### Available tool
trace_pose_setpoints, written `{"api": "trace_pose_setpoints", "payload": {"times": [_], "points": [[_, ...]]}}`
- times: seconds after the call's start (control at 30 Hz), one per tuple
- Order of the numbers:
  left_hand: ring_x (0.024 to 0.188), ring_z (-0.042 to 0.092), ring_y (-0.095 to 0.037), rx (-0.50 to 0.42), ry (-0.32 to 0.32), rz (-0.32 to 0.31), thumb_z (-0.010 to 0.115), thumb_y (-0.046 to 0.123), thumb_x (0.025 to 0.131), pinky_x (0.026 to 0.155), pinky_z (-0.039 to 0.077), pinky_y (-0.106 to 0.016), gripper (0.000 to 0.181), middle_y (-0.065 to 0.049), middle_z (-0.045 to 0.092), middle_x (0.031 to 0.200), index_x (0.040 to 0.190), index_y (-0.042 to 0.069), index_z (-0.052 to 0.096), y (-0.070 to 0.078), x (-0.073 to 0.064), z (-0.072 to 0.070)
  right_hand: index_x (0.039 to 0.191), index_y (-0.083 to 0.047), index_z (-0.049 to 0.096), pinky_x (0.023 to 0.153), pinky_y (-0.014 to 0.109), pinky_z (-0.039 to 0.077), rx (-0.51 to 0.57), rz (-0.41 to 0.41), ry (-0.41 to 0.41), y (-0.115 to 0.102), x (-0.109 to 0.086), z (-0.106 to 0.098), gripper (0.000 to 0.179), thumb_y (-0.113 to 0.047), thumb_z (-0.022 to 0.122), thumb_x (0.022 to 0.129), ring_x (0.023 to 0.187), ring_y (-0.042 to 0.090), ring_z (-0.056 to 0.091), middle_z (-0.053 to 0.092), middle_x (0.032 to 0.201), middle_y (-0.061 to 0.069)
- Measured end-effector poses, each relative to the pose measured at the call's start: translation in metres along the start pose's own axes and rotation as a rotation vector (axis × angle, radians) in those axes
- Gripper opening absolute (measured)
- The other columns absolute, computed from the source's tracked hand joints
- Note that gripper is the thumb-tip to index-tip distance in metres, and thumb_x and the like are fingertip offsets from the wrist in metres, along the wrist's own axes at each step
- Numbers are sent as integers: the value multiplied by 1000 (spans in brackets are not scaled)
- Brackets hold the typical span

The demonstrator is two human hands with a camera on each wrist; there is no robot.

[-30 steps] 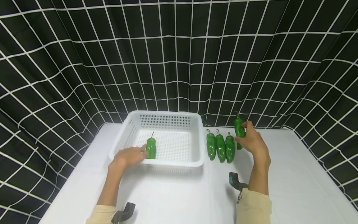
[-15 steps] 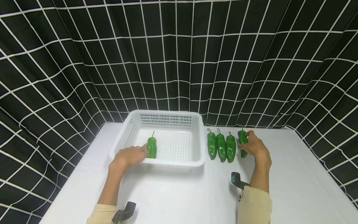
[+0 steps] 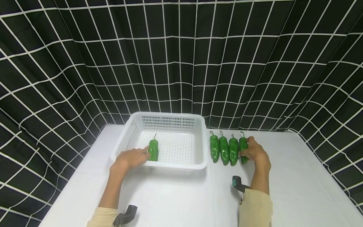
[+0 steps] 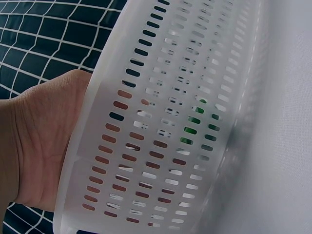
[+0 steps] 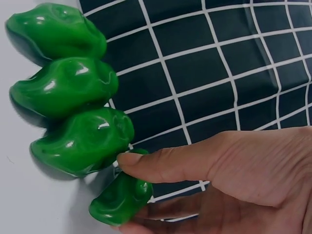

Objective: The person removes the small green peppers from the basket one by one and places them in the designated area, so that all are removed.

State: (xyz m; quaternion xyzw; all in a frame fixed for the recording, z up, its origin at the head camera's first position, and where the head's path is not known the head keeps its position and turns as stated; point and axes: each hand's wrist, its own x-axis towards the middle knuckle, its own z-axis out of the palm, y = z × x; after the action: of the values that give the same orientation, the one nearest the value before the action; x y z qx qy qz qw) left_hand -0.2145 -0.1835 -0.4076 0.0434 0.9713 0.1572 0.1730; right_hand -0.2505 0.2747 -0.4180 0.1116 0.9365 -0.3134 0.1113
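Observation:
At the left of the head view, my left hand (image 3: 131,158) reaches over the near rim of a white perforated basket (image 3: 199,148). Its thumb and index finger meet the left side of a green chili pepper (image 3: 153,150) inside, gripping it there. Through the basket wall (image 4: 161,122) in the left wrist view, parts of the fingers and pepper show. On the right, my right hand (image 3: 254,152) pinches another green chili pepper (image 5: 123,197) between thumb and fingers, low at the white tabletop. It lies at the right end of a row beside several like it, the nearest being a glossy chili pepper (image 5: 84,141).
Farther left in the row are more chili peppers (image 3: 214,148), lying side by side with stems toward the back. White cloth (image 3: 175,195) covers the table. Behind it hangs a black curtain (image 3: 184,72) with a white grid. Dark wrist mounts (image 3: 126,215) stick out from both sleeves.
My right hand has brought its chili pepper down and nearer to me, then left against the row's right end. The left hand and the basket have stayed in place.

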Motion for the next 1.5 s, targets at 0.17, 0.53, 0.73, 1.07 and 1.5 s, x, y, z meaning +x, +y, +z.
{"api": "trace_pose_setpoints", "payload": {"times": [0.17, 0.53, 0.73, 1.07, 1.5], "points": [[142, 51, -51, 0, 2, 3, 32, 47, 105, 111, 45, -70, 66, -20, 50, 160, 162, 14, 40, 0, -1, 0, 152, 12, 29, 92, 61, 55, -6, 8, -22, 0, 1, 1, 81, -11, 77, 90, 110, 51, 66, 53, 136, 46], [143, 51, -49, 5, -3, 0, 32, 47, 105, 112, 44, -70, 66, -18, 49, 161, 162, 15, 38, -1, -2, 0, 151, 13, 30, 81, 43, 59, -14, -6, -70, 0, 0, 0, 83, -17, 77, 90, 96, 37, 67, 58, 127, 39], [143, 51, -50, 3, -5, 0, 33, 47, 104, 111, 45, -70, 67, -18, 49, 161, 162, 15, 39, -1, -1, 0, 142, 16, 38, 80, 43, 55, -16, 1, -69, 1, -2, -2, 73, -23, 75, 92, 98, 39, 65, 62, 111, 29], [144, 50, -50, 2, -2, 6, 32, 47, 104, 112, 44, -70, 67, -18, 49, 161, 162, 14, 39, -1, -1, -1, 151, 17, 28, 91, 57, 55, -41, 16, -65, 2, 1, -4, 80, -23, 71, 96, 104, 44, 67, 58, 131, 42], [144, 50, -50, 0, -4, 2, 32, 47, 104, 113, 44, -70, 67, -19, 50, 160, 162, 13, 39, -2, 0, 0, 157, 12, 23, 109, 79, 41, -38, 6, 6, -11, -6, -7, 85, -25, 69, 97, 138, 68, 40, 39, 150, 48]]}}
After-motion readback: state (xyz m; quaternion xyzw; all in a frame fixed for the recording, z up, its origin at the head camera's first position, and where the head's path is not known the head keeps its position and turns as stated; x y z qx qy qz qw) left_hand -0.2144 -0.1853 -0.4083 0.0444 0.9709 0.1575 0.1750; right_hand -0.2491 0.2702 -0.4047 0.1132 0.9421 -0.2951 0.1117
